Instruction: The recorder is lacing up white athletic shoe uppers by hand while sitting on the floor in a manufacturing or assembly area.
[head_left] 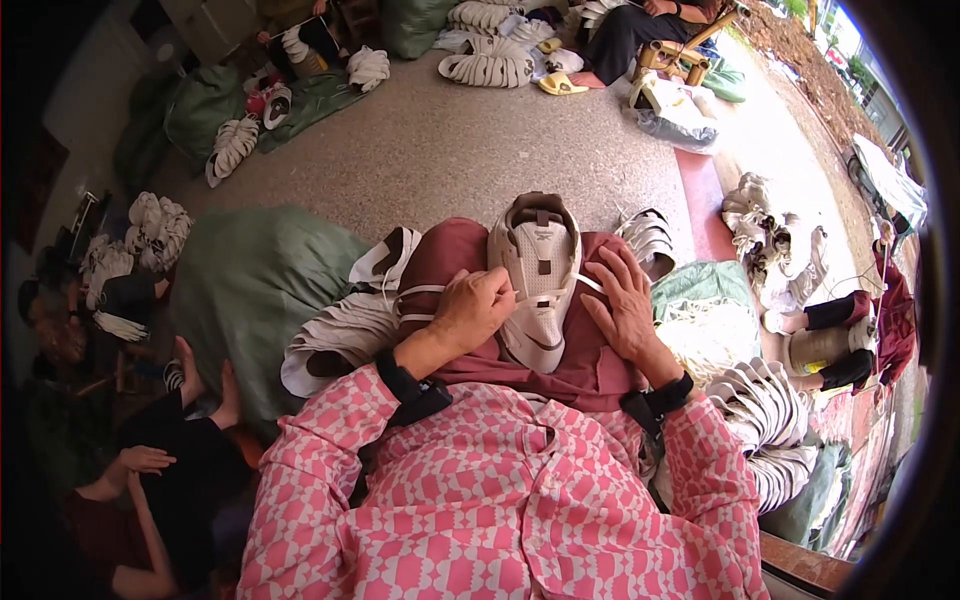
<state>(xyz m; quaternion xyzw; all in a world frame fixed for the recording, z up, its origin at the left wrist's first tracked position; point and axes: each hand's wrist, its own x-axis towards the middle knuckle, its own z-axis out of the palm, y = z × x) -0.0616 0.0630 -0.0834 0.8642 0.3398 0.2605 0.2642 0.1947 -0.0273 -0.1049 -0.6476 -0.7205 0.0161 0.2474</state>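
White mesh and tan trim mark the shoe upper [541, 262] that lies on the person's lap in the head view, between two thighs in maroon trousers [440, 245], its toe toward the body and its opening away. White lace [422, 289] trails from it across the left thigh. The left hand [478, 312] is at the upper's left edge, fingers curled in; whether its grip closes on the lace cannot be told. The right hand [624, 308] rests just beside the upper, over the right thigh, its grip wide with fingers spread. Left of the lap, stacked pale uppers [345, 335] lean near a large green sack [255, 290]. To the right are a pale bundle of strands [705, 335] on green cloth [706, 284] and, nearer the body, a fanned row of uppers [760, 405]. Beyond, yellow slippers [562, 84] lie on the speckled floor [430, 150]
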